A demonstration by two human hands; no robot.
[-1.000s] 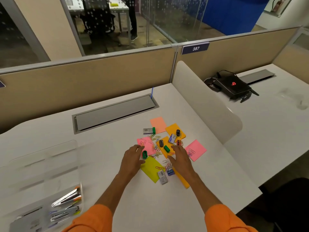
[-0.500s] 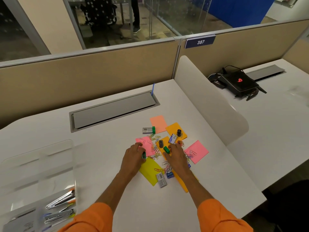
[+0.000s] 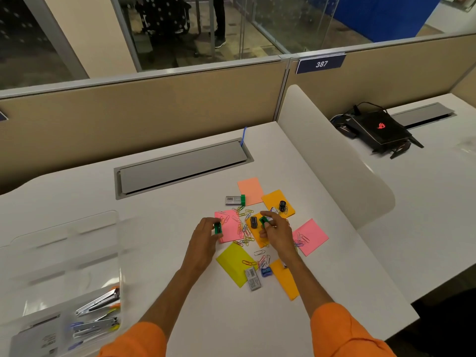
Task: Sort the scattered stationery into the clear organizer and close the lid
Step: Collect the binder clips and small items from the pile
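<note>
Sticky notes, coloured paper clips (image 3: 244, 231) and small sharpeners lie scattered mid-desk. My left hand (image 3: 206, 237) pinches a green sharpener (image 3: 218, 228) over a pink note (image 3: 229, 226). My right hand (image 3: 277, 231) grips another green sharpener (image 3: 264, 221) above an orange note. A black sharpener (image 3: 253, 222) lies between my hands, another black one (image 3: 282, 206) farther back. A blue sharpener (image 3: 266, 271) and a staple box (image 3: 253, 279) lie near the yellow note (image 3: 233, 264). The clear organizer (image 3: 64, 292) stands at the lower left, lid up, with staplers (image 3: 99, 304) inside.
A second staple box with a green end (image 3: 235, 200) lies behind the pile. A grey cable hatch (image 3: 180, 167) is set into the desk farther back. A white curved divider (image 3: 332, 161) bounds the right side; a black device (image 3: 378, 131) sits beyond it.
Both hands closed on green sharpeners and lifted them slightly off the notes. The view shifted a little toward the desk.
</note>
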